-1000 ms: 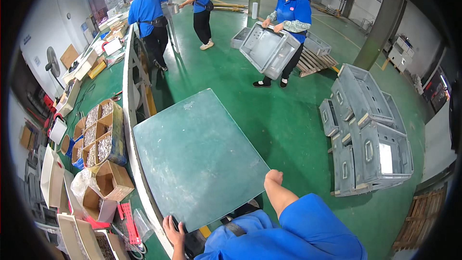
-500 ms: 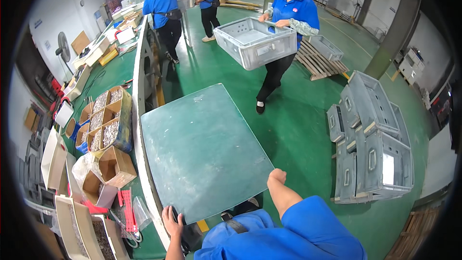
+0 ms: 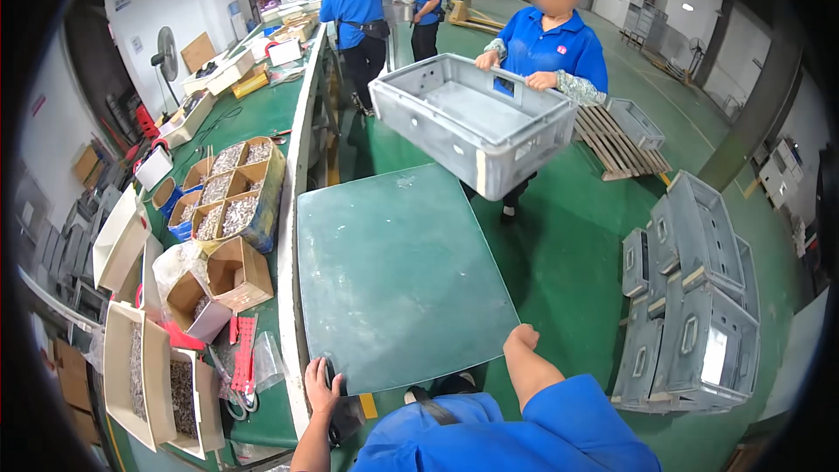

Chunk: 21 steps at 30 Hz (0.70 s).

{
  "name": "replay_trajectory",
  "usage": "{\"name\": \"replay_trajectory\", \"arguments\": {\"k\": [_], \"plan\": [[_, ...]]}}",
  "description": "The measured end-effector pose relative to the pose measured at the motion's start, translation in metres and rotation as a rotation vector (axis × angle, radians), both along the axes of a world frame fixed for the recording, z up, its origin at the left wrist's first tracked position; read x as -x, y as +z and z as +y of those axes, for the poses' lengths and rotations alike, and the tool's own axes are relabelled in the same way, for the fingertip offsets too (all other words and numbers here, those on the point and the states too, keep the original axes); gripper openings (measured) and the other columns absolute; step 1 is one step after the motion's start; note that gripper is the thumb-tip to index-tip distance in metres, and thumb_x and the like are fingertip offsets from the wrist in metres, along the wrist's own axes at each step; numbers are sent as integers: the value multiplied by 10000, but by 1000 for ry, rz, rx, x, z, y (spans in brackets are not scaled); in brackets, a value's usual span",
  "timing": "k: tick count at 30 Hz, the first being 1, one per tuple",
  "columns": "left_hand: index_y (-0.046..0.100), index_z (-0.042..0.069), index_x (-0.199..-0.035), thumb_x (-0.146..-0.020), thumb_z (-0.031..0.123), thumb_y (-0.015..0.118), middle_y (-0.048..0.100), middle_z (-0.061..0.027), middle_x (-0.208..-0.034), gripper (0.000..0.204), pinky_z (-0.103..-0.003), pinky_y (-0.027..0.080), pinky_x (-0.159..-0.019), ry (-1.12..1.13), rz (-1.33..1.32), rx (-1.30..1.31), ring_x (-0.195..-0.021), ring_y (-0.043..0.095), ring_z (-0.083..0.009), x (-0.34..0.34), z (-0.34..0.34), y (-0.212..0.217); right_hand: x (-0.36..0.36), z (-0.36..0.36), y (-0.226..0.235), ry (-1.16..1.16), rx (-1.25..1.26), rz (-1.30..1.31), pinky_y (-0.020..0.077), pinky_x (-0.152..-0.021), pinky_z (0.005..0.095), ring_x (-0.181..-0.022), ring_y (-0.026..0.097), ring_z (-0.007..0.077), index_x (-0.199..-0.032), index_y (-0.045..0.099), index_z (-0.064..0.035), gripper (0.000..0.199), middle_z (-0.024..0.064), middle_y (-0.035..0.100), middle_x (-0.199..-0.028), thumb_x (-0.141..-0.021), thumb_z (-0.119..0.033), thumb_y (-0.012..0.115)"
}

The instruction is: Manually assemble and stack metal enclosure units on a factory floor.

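Observation:
A large green panel [image 3: 402, 280] with a scuffed, flat surface lies in front of me, beside the long workbench. My left hand [image 3: 322, 387] is at its near left corner, thumb parted from the fingers around the edge. A small dark piece shows between thumb and fingers. Closed on the near right corner is my right hand [image 3: 522, 338], its fingertips partly hidden. Beyond the panel's far edge a person in a blue shirt [image 3: 559, 44] holds a grey plastic crate [image 3: 507, 153], tilted, by its far rim with both hands.
Along the left runs a green-topped workbench [image 3: 266, 131] with a white edge. It bears a divided box of small parts [image 3: 232, 188], cream bins [image 3: 131, 376] and red strips [image 3: 245, 354]. Grey crates [image 3: 708, 323] are stacked at right. A wooden pallet [image 3: 616, 144] lies farther back; two people stand beyond.
The person with the grey crate has come closer, and the crate now reaches over the panel's far edge. My view has shifted leftward; both my hands stay at the panel's near corners.

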<state>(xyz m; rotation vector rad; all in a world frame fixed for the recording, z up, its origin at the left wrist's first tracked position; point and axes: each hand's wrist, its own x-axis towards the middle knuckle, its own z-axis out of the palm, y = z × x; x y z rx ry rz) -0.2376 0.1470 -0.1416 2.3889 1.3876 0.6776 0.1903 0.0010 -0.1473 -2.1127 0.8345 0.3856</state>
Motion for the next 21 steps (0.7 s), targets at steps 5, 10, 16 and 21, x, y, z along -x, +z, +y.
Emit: {"name": "replay_trajectory", "arguments": {"k": [5,10,16,21], "plan": [[449,33,-1190,-714,247,650,423,-159,-1217,560,-427,289,-973,34,-7,-7,-1139,375,-347,-3,-8,-1,3,3,15,-35,2,-32,456,-784,461,-887,571,381,-1003,473,55,330,251,558,-1004,-844,-171,292],[466,15,-1163,-715,240,660,449,-167,-1184,537,-414,315,-954,52,-86,-6,-1123,401,-348,-20,-28,16,-13,-1,-43,-39,100,-124,484,-729,427,-862,588,348,-971,471,49,273,222,573,-945,-856,-107,279],[471,23,-1158,-719,248,663,460,-159,-1170,530,-408,340,-943,-17,-153,-4,-1106,422,-334,-39,-51,24,10,-2,-5,97,111,-118,480,-745,431,-871,576,371,-981,469,64,302,231,567,-922,-860,-139,280],[473,30,-1160,-732,251,655,468,-152,-1153,515,-402,353,-932,-81,-215,19,-1091,434,-335,-49,-73,22,-2,-14,-28,44,53,-131,467,-772,457,-888,564,397,-1035,459,63,381,255,556,-984,-857,-221,278]]}}
